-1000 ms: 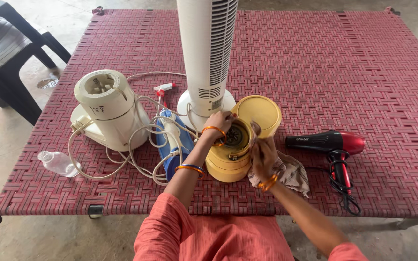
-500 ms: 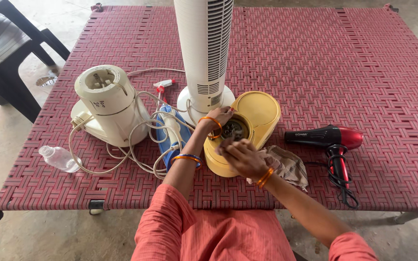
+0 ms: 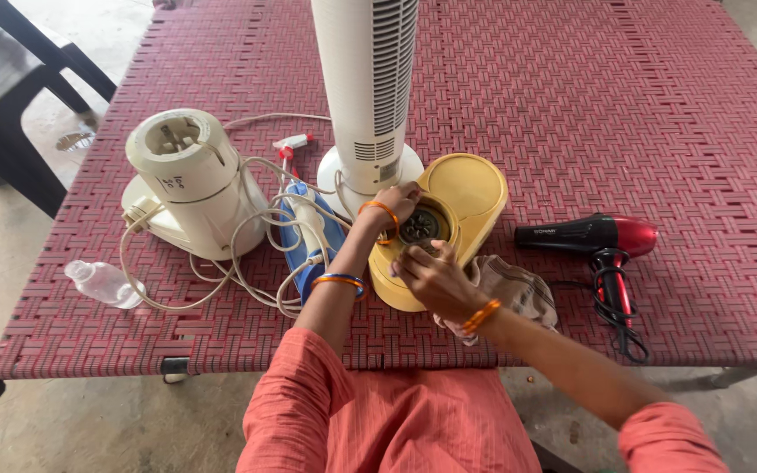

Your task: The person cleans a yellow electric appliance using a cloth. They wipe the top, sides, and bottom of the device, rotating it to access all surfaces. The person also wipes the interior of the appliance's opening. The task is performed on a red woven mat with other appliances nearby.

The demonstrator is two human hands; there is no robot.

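Beside the white tower fan (image 3: pixel 366 88), at its base: yellow appliance (image 3: pixel 435 223) on the red woven cot (image 3: pixel 615 114) | your left hand (image 3: pixel 393 203) grips its rim, fingers curled | your right hand (image 3: pixel 434 280) rests on its near edge, fingers bent, grip unclear | cloth (image 3: pixel 519 289) just right of it.

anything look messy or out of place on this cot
The white cord lies in a loose tangle between the cream mixer base and the blue iron, looping over the iron. A clear bottle lies on its side near the cot's left edge. No spill shows.
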